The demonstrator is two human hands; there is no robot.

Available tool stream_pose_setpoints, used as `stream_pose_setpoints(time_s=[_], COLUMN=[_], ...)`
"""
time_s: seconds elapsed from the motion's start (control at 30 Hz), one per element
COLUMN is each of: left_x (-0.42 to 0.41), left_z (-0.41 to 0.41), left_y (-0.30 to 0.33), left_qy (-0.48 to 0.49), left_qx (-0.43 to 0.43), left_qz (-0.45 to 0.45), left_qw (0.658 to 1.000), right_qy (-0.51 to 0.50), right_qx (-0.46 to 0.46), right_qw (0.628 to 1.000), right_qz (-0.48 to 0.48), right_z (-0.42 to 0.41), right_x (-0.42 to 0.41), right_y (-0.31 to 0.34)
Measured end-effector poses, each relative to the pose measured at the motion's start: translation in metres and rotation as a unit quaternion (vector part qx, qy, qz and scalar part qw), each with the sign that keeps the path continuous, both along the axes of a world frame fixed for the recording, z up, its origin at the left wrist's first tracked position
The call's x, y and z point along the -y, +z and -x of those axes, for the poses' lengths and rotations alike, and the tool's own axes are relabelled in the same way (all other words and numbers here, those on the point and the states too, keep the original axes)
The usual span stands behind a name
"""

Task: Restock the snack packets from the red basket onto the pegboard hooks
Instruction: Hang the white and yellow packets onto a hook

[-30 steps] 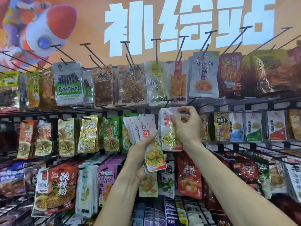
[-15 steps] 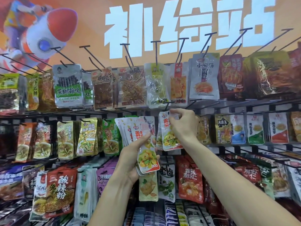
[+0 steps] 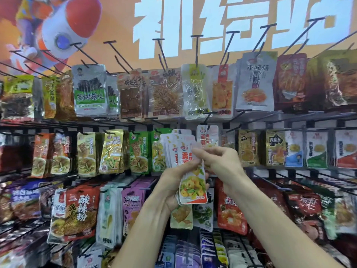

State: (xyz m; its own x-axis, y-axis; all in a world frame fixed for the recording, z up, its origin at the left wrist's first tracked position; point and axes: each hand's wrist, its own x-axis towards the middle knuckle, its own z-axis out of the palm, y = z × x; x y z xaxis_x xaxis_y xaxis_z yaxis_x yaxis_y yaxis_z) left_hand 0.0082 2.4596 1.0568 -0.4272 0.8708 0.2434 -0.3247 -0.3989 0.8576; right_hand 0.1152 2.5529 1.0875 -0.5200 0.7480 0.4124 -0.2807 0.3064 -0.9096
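Packets (image 3: 185, 165) of glossy white plastic, fanned like cards, gripped low in the left hand (image 3: 170, 182); front one printed with red-and-gold characters up top and a picture of yellow-green pickled vegetable below, corners rounded, edges crimped. Right hand (image 3: 222, 161) just above and to the right, fingers curled, fingertips pinching the upper edge of the front packet in the fan. Same white packet (image 3: 207, 137) hanging on a black wire hook directly behind the hands, in the middle row of the pegboard.

Above, orange banner (image 3: 251, 20) with huge blocky white characters, partly cut off, beside a cartoon rocket (image 3: 71, 26) with a red nose cone. Top row: silver foil pouch (image 3: 89, 89) with a green band reading 茶树菇味, brown clear-window pouches, a grey one with orange noodles. Middle row left: gold and green foil pouches of pickled greens; right: dark gold pouch (image 3: 275, 147) marked 大胖王. Lower row: red packet (image 3: 81, 209) lettered 酸辣粉, purple and white sachets, red crinkled bags. Smaller print too blurred to read.

Long black wire hooks (image 3: 196, 49) jutting forward, several bare at the tips
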Motion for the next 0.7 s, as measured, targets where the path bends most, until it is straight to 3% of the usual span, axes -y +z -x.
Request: stream_pose_setpoints(time_s=[0.13, 0.23, 0.43, 0.53, 0.7], left_x=[-0.007, -0.011, -0.01, -0.009, -0.004], left_z=[-0.001, -0.003, -0.002, 0.005, 0.005], left_y=[-0.007, -0.005, -0.002, -0.004, -0.003], left_qy=[-0.005, 0.009, 0.114, 0.165, 0.144], left_qx=[-0.023, 0.013, 0.021, 0.021, 0.038], left_qz=[-0.003, -0.012, 0.019, 0.031, -0.003], left_qw=[1.0, 1.0, 0.993, 0.986, 0.989], right_qy=[0.02, 0.004, -0.156, -0.193, -0.232], right_qx=[-0.016, -0.061, -0.175, -0.149, -0.075], right_qw=[0.998, 0.996, 0.97, 0.959, 0.951], right_qz=[0.054, 0.059, -0.07, -0.147, -0.191], right_z=[-0.005, 0.0, 0.006, 0.008, 0.012], right_x=[-0.002, -0.002, -0.014, -0.025, -0.03], right_y=[-0.001, -0.01, 0.005, 0.019, 0.031])
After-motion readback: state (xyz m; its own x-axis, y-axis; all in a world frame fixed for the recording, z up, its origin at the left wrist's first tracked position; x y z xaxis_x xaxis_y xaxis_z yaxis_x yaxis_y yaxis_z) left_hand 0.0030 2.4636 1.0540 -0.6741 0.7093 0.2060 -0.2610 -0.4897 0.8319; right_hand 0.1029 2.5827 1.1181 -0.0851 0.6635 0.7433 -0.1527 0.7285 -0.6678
